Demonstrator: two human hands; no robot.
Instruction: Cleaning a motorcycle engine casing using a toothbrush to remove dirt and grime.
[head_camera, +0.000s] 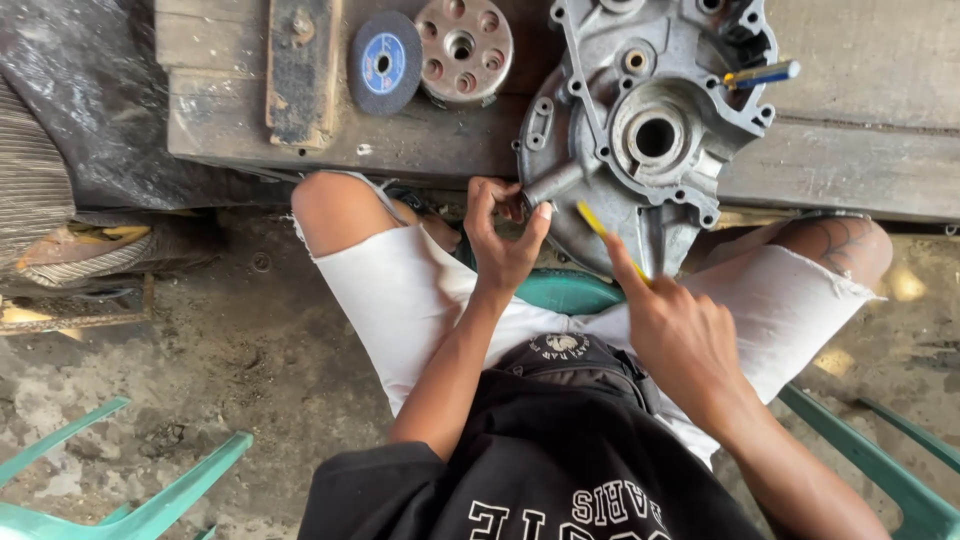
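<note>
Wooden bench (850, 120) up top w/ random stuff on it: dark grinding disc w/ blue label (385, 62), next to it a round metal part w/ holes around the rim (464, 48), and a worn rusty wood block (301, 68) to the left of both. A blue-and-yellow handled tool (762, 74) lies farther right on the bench. Black plastic sheet (90, 100) bunched at top left, crumpled scraps under it. Dirty concrete floor (230, 350). Green plastic chairs: one bottom left (130, 500), another bottom right (880, 460).
</note>
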